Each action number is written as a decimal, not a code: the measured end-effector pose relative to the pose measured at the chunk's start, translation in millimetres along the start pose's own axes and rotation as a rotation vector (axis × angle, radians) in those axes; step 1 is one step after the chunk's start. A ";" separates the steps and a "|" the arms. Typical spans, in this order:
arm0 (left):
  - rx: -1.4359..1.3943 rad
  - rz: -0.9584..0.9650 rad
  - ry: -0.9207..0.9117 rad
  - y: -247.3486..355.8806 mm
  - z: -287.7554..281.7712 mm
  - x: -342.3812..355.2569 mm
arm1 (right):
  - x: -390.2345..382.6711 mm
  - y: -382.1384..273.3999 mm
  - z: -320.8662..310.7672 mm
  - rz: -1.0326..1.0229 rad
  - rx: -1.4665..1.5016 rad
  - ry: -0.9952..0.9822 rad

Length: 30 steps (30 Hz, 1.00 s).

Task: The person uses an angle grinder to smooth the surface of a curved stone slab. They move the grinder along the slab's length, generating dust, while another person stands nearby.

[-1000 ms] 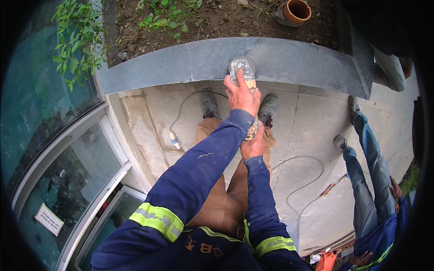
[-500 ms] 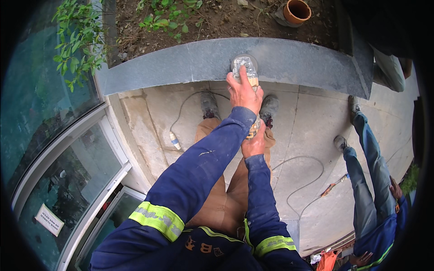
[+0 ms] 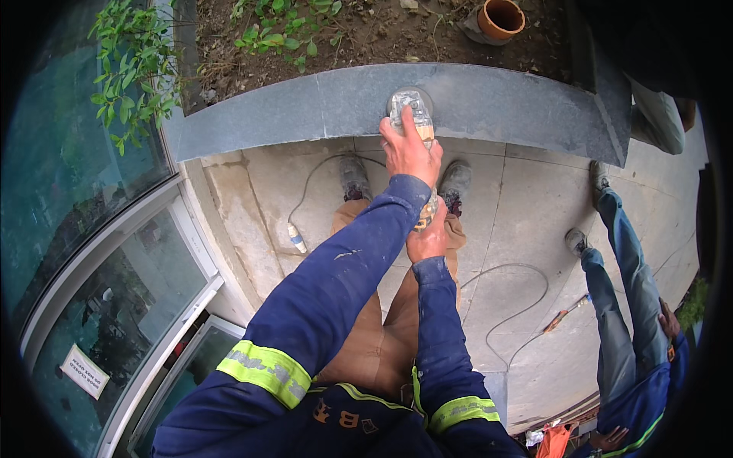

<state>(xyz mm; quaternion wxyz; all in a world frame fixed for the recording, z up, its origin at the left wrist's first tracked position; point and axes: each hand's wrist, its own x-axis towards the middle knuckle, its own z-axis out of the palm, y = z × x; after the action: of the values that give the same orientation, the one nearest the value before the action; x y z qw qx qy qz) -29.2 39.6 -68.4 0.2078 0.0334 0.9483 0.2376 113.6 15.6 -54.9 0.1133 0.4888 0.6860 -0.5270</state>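
Observation:
An angle grinder [image 3: 407, 98] with a worn silver head rests its round disc on the grey stone coping [image 3: 504, 107] of a planter. My left hand [image 3: 411, 156] wraps round the grinder's front body, just behind the head, with a finger stretched along the top. Behind it, nearer to me, my right hand [image 3: 429, 238] is closed round the rear of the same grinder. Part of the grinder's yellowish body is hidden under my hands and left sleeve. A pale smear of dust shows on the stone right of the disc.
Soil, green plants [image 3: 282, 30] and a terracotta pot [image 3: 502, 20] lie beyond the coping. A cable with a blue-and-white plug [image 3: 296, 238] is by my left foot; another cable [image 3: 534, 305] curls at right. A person in jeans [image 3: 618, 282] is at right. Glass doors [image 3: 114, 305] stand left.
The grinder and both my hands have shifted very slightly left along the coping. My grip is the same.

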 end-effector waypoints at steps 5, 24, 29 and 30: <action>0.003 -0.037 0.006 -11.6 -0.6 -4.9 | -5.1 7.4 2.2 0.041 0.010 -0.068; 0.005 -0.044 -0.018 -12.6 -5.6 -6.5 | -10.8 1.4 3.9 0.025 0.020 -0.038; 0.016 0.000 0.017 -12.0 -7.6 3.7 | -3.1 -7.5 7.1 0.053 0.010 -0.050; 0.019 -0.023 0.001 -12.6 -8.9 4.3 | -3.4 -7.3 8.4 0.062 -0.001 -0.060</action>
<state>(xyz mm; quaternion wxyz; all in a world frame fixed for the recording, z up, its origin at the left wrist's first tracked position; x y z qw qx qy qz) -36.3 25.3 -68.7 0.2097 0.0242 0.9509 0.2263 106.5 7.0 -51.7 0.1504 0.4938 0.6671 -0.5371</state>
